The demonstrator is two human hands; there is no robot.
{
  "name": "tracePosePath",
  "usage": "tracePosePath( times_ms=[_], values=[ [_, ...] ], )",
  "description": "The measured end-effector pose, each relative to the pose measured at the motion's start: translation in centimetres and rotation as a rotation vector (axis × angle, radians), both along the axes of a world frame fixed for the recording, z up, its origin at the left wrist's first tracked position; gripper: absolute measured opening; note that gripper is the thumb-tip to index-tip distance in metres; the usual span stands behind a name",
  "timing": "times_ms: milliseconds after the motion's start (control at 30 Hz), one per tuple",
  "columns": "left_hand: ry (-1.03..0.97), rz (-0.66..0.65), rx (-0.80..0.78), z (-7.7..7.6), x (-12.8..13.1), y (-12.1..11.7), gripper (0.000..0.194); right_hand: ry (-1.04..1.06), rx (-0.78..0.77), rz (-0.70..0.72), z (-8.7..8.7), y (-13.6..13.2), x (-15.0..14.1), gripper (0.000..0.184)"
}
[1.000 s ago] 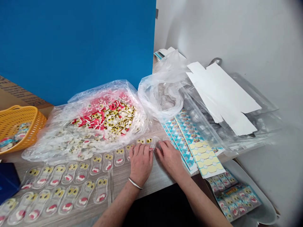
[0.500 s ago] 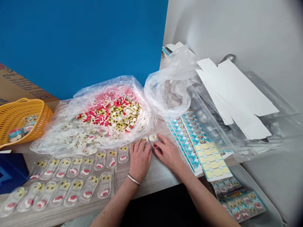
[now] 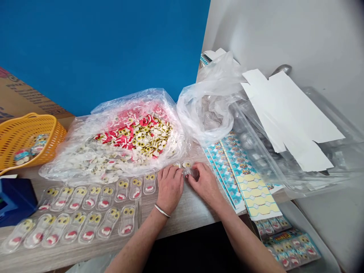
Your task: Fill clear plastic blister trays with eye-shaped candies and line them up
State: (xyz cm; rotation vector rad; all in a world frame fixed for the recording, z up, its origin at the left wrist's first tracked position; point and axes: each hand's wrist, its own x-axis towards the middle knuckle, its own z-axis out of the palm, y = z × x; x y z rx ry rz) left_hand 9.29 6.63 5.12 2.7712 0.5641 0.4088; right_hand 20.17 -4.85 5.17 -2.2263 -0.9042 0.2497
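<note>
My left hand (image 3: 172, 187), with a bracelet at the wrist, lies flat over the right end of the back row of clear plastic blister shells (image 3: 122, 189). Its fingers stretch forward over the shells and partly hide them. Close beside it, my right hand (image 3: 204, 184) pinches the near part of a clear blister shell (image 3: 187, 168) between thumb and fingers. A yellow-and-black eye piece shows in that shell's far end. Other shells in the two rows hold eye pieces and red-and-white mouth pieces.
Behind the rows sits an open plastic bag of loose pieces (image 3: 139, 136). A yellow basket (image 3: 54, 132) and blue box (image 3: 17, 201) stand left. Right are another plastic bag (image 3: 187, 110), printed card sheets (image 3: 256, 193), white cardboard (image 3: 290, 117) and filled packs (image 3: 298, 248) below.
My right thumb and fingers have drawn closer around the clear shell, and more of it now shows between my hands. The whole view has shifted slightly.
</note>
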Motion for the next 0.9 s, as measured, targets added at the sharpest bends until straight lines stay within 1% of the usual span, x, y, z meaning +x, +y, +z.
tracePosePath(
  times_ms=[67,167,267,400,533,667,833,900],
  values=[
    [0.036,-0.016,-0.003,0.1,0.8,0.6,0.024,0.056,0.073,-0.043,-0.1,-0.2,0.2,0.02],
    [0.112,-0.084,0.011,0.3,2.1,1.5,0.025,0.126,0.147,-0.092,-0.6,-0.5,0.5,0.021],
    [0.206,-0.144,0.024,0.6,3.3,2.2,0.023,0.174,0.167,-0.118,-1.0,-0.6,0.6,0.023],
    [0.298,-0.163,0.062,1.2,4.2,2.8,0.019,0.222,0.171,-0.144,-1.3,-0.6,0.6,0.025],
    [0.323,-0.19,0.102,1.7,4.5,2.9,0.017,0.243,0.163,-0.14,-1.3,-0.6,0.4,0.025],
    [0.305,-0.217,0.098,1.9,4.4,2.8,0.014,0.276,0.163,-0.15,-1.4,-0.7,0.4,0.025],
    [0.296,-0.22,0.075,1.9,4.3,2.6,0.007,0.286,0.176,-0.154,-1.3,-0.7,0.3,0.026],
    [0.307,-0.218,0.079,1.8,4.4,2.5,0.007,0.292,0.179,-0.156,-1.3,-0.7,0.3,0.027]
  ],
)
